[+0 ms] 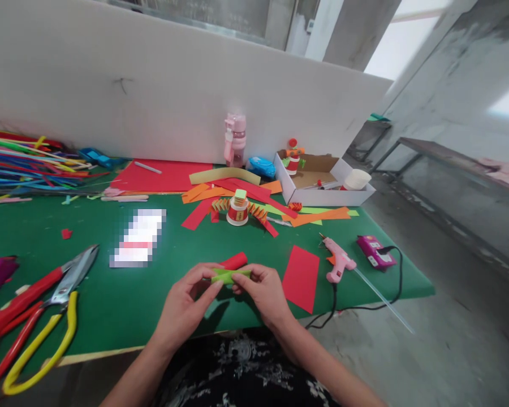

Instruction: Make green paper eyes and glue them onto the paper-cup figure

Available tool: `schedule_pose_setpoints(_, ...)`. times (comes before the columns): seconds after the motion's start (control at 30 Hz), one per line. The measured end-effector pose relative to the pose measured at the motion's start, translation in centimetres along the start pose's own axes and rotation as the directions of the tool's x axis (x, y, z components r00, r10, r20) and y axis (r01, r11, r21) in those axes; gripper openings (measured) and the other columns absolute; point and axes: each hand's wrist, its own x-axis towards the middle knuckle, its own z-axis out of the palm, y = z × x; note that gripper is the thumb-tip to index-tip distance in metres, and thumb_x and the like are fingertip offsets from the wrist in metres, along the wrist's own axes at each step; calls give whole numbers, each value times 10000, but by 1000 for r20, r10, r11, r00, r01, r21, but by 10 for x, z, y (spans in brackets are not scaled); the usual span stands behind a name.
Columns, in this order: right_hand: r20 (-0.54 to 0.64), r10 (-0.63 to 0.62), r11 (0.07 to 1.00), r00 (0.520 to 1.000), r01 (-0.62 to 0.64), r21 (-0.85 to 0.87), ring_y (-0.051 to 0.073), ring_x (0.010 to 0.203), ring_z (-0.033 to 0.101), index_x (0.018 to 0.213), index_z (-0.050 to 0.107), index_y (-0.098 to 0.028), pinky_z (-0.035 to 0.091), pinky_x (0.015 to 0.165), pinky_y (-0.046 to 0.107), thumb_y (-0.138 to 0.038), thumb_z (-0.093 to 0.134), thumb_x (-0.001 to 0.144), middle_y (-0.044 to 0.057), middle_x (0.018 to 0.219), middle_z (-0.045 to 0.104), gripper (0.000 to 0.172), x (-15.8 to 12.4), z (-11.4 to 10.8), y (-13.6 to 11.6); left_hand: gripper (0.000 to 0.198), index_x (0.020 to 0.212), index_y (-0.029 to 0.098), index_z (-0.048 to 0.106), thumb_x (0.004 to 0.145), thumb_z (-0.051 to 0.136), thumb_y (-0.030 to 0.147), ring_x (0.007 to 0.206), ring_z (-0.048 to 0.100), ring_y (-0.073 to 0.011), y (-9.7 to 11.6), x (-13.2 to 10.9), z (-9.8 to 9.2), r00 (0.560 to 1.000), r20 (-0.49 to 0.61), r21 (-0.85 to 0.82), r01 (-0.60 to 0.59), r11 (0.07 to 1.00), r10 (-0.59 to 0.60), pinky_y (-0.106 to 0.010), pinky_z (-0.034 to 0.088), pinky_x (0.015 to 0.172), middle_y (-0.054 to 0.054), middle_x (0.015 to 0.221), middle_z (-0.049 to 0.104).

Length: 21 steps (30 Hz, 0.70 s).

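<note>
A small strip of light green paper (pixel 227 277) is pinched between both hands near the table's front edge. My left hand (pixel 190 302) grips its left end between thumb and fingers. At the right end, my right hand (pixel 263 291) presses thumb against fingers. Just behind the strip lies a red paper roll (pixel 236 260); whether a finger touches it I cannot tell. Further back stands a paper-cup figure (pixel 237 210) with a red band and folded orange-and-green arms. To the right of my right hand lies a red paper rectangle (pixel 302 278).
A pink glue gun (pixel 339 261) with a trailing cord rests at right, near a purple packet (pixel 375 252). Large shears (pixel 74 277) and red-handled pliers lie left. Behind are paper strips (pixel 237 189), a pink bottle (pixel 236 140), a white box (pixel 322 195) and coloured sticks (pixel 29 164).
</note>
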Motion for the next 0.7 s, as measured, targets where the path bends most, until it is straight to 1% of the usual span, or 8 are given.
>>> schedule_pose_setpoints(0.1, -6, 16, 1000, 1000, -16, 13, 129, 537, 606, 677, 733, -161, 491, 586, 256, -465, 830, 630, 8, 572, 682, 322, -1, 2, 0, 275, 679, 195, 661, 766, 683, 455, 824, 665, -177, -1, 0, 2, 997, -78, 31, 11, 999, -8, -262, 529, 736, -70, 957, 719)
schedule_pose_setpoints(0.17, -4, 31, 999, 1000, -31, 20, 126, 530, 603, 675, 733, -159, 490, 581, 253, -468, 831, 628, 9, 569, 683, 328, -2, 3, 1, 311, 637, 190, 632, 751, 693, 473, 721, 641, -150, -1, 0, 2, 991, -124, 27, 51, 998, -47, -246, 520, 672, -49, 883, 707)
schedule_pose_setpoints(0.27, -9, 50, 998, 999, -50, 31, 121, 520, 600, 675, 734, -157, 491, 580, 251, -471, 831, 624, 7, 564, 681, 333, -3, 5, 2, 328, 637, 187, 618, 728, 706, 490, 608, 593, -122, 0, 1, 2, 983, -161, -2, 87, 996, -86, -225, 494, 585, -11, 757, 664)
schedule_pose_setpoints(0.43, -21, 69, 996, 997, -68, 55, 119, 508, 603, 672, 739, -151, 483, 559, 241, -474, 841, 603, 11, 553, 684, 345, -4, 6, 4, 325, 648, 191, 612, 753, 687, 489, 556, 552, -118, 2, 1, 4, 985, -156, 16, 84, 996, -80, -215, 460, 548, 28, 593, 596)
schedule_pose_setpoints(0.7, -26, 69, 996, 997, -67, 55, 125, 497, 604, 669, 745, -150, 487, 545, 243, -484, 836, 627, 24, 554, 689, 349, -6, 6, 4, 343, 642, 196, 592, 761, 681, 505, 518, 508, -111, 5, -1, 5, 982, -161, 35, 102, 994, -95, -215, 430, 517, 40, 532, 557)
